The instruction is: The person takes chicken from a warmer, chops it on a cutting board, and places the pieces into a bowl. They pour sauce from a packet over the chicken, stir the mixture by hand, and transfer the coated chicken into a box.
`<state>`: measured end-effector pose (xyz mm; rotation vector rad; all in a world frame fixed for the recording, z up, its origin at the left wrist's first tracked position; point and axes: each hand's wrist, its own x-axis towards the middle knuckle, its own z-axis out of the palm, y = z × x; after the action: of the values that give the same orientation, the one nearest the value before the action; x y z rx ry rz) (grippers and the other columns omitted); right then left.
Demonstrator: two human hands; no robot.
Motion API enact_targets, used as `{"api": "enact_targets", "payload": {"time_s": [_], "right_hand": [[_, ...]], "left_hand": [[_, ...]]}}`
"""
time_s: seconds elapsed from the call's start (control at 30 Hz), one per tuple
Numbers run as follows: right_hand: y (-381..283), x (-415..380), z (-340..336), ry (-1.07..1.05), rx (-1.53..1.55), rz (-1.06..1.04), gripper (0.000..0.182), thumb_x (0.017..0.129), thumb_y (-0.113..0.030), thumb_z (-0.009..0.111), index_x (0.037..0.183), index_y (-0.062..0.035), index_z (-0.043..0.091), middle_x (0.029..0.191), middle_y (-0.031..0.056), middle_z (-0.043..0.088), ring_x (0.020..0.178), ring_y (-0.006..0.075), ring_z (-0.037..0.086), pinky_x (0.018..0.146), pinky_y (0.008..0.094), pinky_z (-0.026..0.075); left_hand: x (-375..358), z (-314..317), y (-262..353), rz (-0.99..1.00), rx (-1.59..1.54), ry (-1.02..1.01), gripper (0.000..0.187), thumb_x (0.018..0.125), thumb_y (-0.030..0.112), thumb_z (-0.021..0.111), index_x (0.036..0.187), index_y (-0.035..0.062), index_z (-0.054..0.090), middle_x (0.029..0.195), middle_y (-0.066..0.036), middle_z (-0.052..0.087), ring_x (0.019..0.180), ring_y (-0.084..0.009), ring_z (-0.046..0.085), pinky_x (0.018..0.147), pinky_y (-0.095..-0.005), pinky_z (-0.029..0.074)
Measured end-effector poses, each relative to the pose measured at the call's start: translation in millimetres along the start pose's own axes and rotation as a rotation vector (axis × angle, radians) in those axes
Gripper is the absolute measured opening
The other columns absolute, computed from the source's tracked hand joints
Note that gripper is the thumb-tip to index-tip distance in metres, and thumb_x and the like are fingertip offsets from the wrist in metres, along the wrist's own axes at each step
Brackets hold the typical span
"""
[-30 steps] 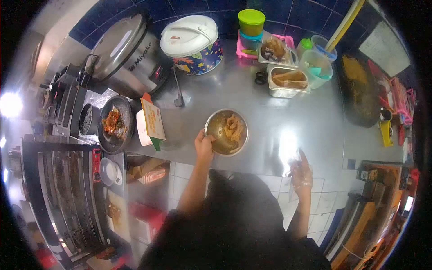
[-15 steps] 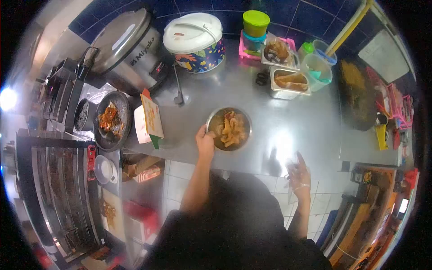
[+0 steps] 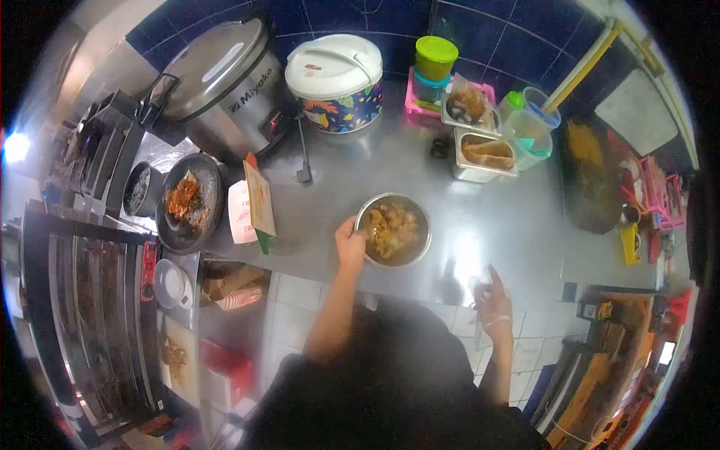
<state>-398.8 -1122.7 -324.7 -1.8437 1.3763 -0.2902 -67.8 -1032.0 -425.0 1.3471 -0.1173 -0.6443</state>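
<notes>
Left hand (image 3: pixel 349 241) grips the near-left rim of the steel bowl (image 3: pixel 393 229), fingers curled onto its edge; the bowl sits on the steel counter (image 3: pixel 480 217), near its front edge, with pale fried pieces (image 3: pixel 394 228) heaped inside. Right hand (image 3: pixel 491 303), in a clear plastic glove, hovers off the counter's front edge, fingers loosely apart, holding nothing. A rectangular tin (image 3: pixel 483 154) stands further back.
</notes>
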Motion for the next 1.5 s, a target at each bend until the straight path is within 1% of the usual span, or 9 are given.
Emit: {"api": "enact_targets", "payload": {"time_s": [0.13,0.4,0.47,0.53,1.13,1.17,1.23,1.3,1.5], "right_hand": [[-14.0,-3.7,-2.4,-0.06,-0.012,0.077,0.062,0.094,-0.014,0.064,0.149,-0.0103,0.036,0.095,0.0085,0.064,0.072,0.0132,0.061,0.059,0.0255,0.051],[22.1,4.2,9.8,-0.069,0.105,0.025,0.064,0.094,-0.013,0.064,0.15,-0.0094,0.033,0.095,0.0092,0.065,0.07,0.0125,0.06,0.057,0.0258,0.05],[6.2,3.6,10.6,-0.065,0.106,0.0,0.064,0.094,-0.016,0.064,0.15,-0.009,0.032,0.095,0.0095,0.065,0.068,0.0125,0.06,0.057,0.0262,0.05],[-27.9,-0.9,2.2,-0.095,0.0,0.17,0.063,0.093,-0.031,0.06,0.147,-0.0083,0.038,0.095,0.0176,0.07,0.079,0.0226,0.068,0.07,0.0356,0.052],[-46.6,12.1,17.3,-0.194,-0.052,0.042,0.061,0.095,-0.032,0.058,0.147,-0.0093,0.036,0.097,0.0195,0.07,0.089,0.0348,0.068,0.078,0.0422,0.052],[-38.4,15.3,19.2,-0.196,-0.058,0.035,0.061,0.095,-0.032,0.058,0.147,-0.0093,0.036,0.097,0.0195,0.07,0.089,0.0348,0.068,0.078,0.0422,0.052],[-19.1,24.3,31.8,-0.156,-0.103,-0.032,0.064,0.095,-0.033,0.063,0.148,-0.0111,0.035,0.094,0.0133,0.069,0.063,0.0146,0.061,0.058,0.0301,0.05],[-6.9,22.1,33.6,-0.153,-0.141,-0.063,0.065,0.094,-0.032,0.064,0.149,-0.0115,0.034,0.094,0.0136,0.069,0.065,0.0149,0.062,0.058,0.03,0.05],[-31.3,18.1,22.8,-0.195,-0.086,-0.014,0.066,0.094,-0.031,0.063,0.149,-0.0098,0.033,0.099,0.016,0.069,0.073,0.0199,0.066,0.066,0.0333,0.053]], "left_hand": [[-10.3,4.8,10.3,-0.035,-0.012,-0.016,0.038,0.069,-0.004,0.05,0.103,-0.0009,0.066,0.084,-0.003,0.064,0.074,-0.0123,0.057,0.069,-0.0257,0.047],[-9.9,-1.7,8.6,-0.14,-0.156,0.044,0.031,0.07,-0.006,0.049,0.094,0.0001,0.066,0.083,-0.002,0.064,0.072,-0.012,0.056,0.065,-0.0258,0.046],[-5.3,-7.7,5.4,0.028,0.133,0.024,0.029,0.071,-0.006,0.049,0.092,0.0007,0.067,0.083,-0.002,0.063,0.072,-0.0123,0.056,0.065,-0.0262,0.046],[-12.1,-11.2,3.1,-0.069,-0.022,0.068,0.029,0.07,-0.006,0.049,0.092,0.0007,0.067,0.082,-0.002,0.063,0.071,-0.0122,0.056,0.065,-0.026,0.046],[-19.3,-36.0,47.1,-0.087,-0.125,0.173,0.036,0.066,-0.004,0.05,0.097,-0.0032,0.068,0.075,-0.003,0.059,0.067,-0.0124,0.053,0.058,-0.0269,0.043],[-21.8,-30.6,55.2,-0.156,-0.258,0.2,0.037,0.066,-0.003,0.049,0.097,-0.0034,0.068,0.074,-0.002,0.059,0.067,-0.0121,0.052,0.057,-0.0267,0.042],[-14.9,-33.1,55.3,0.001,-0.043,0.15,0.036,0.066,-0.004,0.048,0.096,-0.0032,0.068,0.074,-0.002,0.059,0.067,-0.012,0.053,0.057,-0.0268,0.042],[-22.9,-40.1,46.9,0.128,0.17,0.113,0.035,0.067,-0.004,0.048,0.095,-0.003,0.067,0.074,-0.002,0.059,0.068,-0.0119,0.053,0.057,-0.0268,0.042],[-11.7,-40.6,46.3,-0.113,-0.111,0.153,0.034,0.065,-0.004,0.048,0.093,-0.003,0.067,0.079,-0.004,0.062,0.071,-0.0124,0.054,0.061,-0.0274,0.044]]}}
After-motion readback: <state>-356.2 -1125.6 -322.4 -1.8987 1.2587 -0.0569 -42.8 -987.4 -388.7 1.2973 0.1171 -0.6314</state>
